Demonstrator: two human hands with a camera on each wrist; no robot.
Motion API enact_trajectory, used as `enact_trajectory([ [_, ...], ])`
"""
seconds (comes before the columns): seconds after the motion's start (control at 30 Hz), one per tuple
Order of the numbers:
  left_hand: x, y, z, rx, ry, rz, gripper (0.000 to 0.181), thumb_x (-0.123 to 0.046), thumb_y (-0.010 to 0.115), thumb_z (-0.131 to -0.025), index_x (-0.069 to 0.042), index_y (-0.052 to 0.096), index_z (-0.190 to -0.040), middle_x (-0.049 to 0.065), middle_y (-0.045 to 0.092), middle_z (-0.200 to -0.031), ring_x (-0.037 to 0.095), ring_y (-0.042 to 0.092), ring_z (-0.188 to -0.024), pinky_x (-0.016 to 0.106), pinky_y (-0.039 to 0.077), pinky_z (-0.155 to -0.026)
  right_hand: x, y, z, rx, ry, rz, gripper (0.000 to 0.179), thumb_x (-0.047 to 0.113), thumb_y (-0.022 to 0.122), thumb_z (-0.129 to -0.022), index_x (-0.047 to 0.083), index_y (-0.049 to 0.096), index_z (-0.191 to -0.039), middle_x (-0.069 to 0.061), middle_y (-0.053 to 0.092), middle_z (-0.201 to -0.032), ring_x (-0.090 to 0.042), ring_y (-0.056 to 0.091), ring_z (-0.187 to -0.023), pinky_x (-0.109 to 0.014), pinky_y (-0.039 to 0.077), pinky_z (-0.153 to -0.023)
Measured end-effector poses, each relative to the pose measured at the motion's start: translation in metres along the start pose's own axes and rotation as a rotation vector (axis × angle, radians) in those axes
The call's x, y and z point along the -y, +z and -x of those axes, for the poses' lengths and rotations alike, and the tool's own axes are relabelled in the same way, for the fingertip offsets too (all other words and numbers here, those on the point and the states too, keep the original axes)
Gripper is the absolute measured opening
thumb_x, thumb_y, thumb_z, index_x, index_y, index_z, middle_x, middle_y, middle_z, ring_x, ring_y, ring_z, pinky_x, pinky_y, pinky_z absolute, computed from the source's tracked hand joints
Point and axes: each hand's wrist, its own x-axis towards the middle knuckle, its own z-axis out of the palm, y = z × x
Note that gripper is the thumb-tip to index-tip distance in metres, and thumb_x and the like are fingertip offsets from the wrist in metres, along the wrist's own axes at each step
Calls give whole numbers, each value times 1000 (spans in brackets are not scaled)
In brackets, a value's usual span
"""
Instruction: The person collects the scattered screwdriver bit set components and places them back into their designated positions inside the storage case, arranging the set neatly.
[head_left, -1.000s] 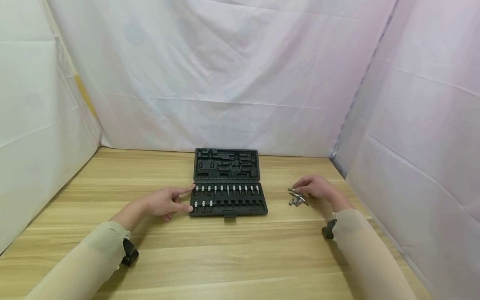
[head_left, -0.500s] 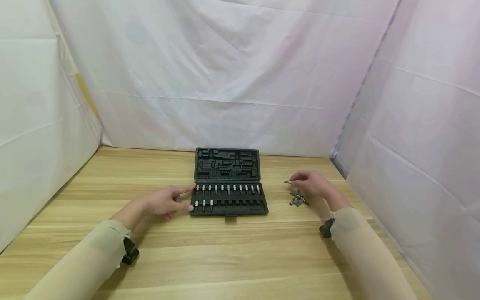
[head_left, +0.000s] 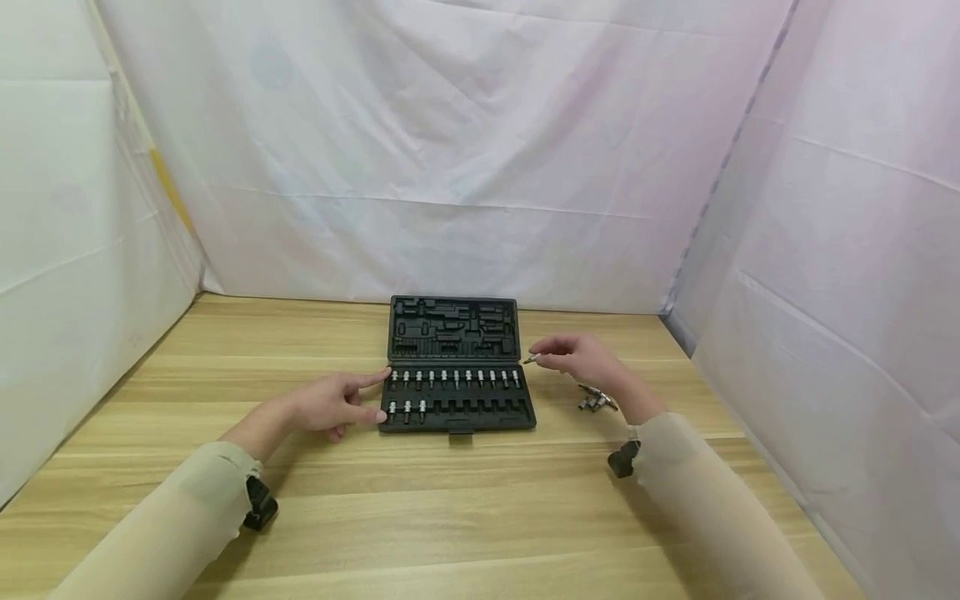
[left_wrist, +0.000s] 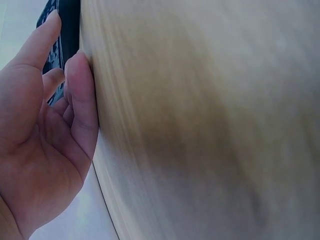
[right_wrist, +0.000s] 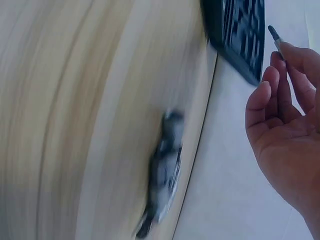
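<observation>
A black socket case (head_left: pixel 461 432) lies unfolded on the table, with a full back row of bit sockets (head_left: pixel 444 379) and a front row filled only at its left. My left hand (head_left: pixel 330 406) touches the case's left edge with straight index finger and thumb. In the left wrist view the left hand (left_wrist: pixel 45 135) has its other fingers loosely bent. Just right of the case's hinge, my right hand (head_left: pixel 581 360) pinches a small bit socket (head_left: pixel 532 359) between thumb and fingers. That bit socket (right_wrist: pixel 274 36) points out past the fingertips in the right wrist view.
A small pile of loose bit sockets (head_left: pixel 597 402) lies on the wooden table (head_left: pixel 465 517), right of the case and below the right hand. The case's moulded lid (head_left: pixel 454 329) lies back. White sheets (head_left: pixel 435 167) enclose the back and sides.
My right hand has lifted a bit socket from the pile and carried it left towards the case. The left hand stays in place at the case's edge.
</observation>
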Motion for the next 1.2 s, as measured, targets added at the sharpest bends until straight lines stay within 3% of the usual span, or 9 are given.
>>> enact_trajectory([
  [0.3, -2, -1, 1, -6, 1, -8, 91, -44, 80, -102, -27, 30, -175, 3, 44, -85, 17, 53, -63, 33, 58, -59, 31, 32, -11, 102, -77, -121, 34, 36, 69, -110, 18, 75, -139, -7, 74, -133, -36, 67, -109, -59, 59, -95],
  [0.53, -1, -1, 0, -5, -1, -2, 91, -42, 80, -102, -27, 29, -175, 3, 43, -86, 17, 53, -65, 34, 59, -60, 49, 58, -21, 149, -140, -130, 30, 30, 68, -111, 18, 76, -137, -7, 76, -128, -31, 67, -103, -45, 61, -88],
  [0.7, -2, 0, 0, -11, 2, -2, 91, -42, 81, -101, -27, 31, -175, 4, 44, -86, 18, 54, -67, 34, 59, -60, 61, 73, -27, 170, -153, -101, 26, 27, 71, -110, 18, 78, -133, -2, 77, -123, -25, 68, -103, -41, 62, -88],
  [0.83, -2, 0, 0, -17, 1, -8, 91, -42, 82, -100, -27, 32, -175, 4, 45, -86, 18, 55, -67, 34, 60, -60, 71, 83, -31, 199, -159, -44, 23, 27, 71, -109, 22, 81, -129, 1, 77, -130, -22, 67, -102, -39, 60, -87],
  [0.93, -1, 0, 0, -20, 1, -15, 91, -42, 81, -101, -26, 32, -175, 4, 46, -86, 18, 55, -67, 34, 61, -61, 77, 91, -35, 236, -178, 8, 21, 28, 71, -109, 24, 82, -127, 3, 76, -135, -17, 69, -110, -39, 61, -94],
  [1.07, 0, 0, 0, -17, 0, -18, 90, -42, 81, -101, -25, 31, -175, 5, 47, -85, 18, 56, -67, 35, 61, -61, 81, 100, -41, 289, -229, 67, 19, 27, 73, -108, 24, 84, -124, 3, 78, -129, -11, 71, -114, -36, 61, -100],
  [1.2, 1, 1, -1, -16, -1, -19, 90, -43, 80, -102, -25, 31, -175, 5, 48, -85, 18, 56, -66, 36, 61, -61, 83, 107, -46, 336, -264, 114, 19, 23, 74, -108, 22, 85, -124, 2, 80, -123, -8, 71, -105, -31, 61, -93],
])
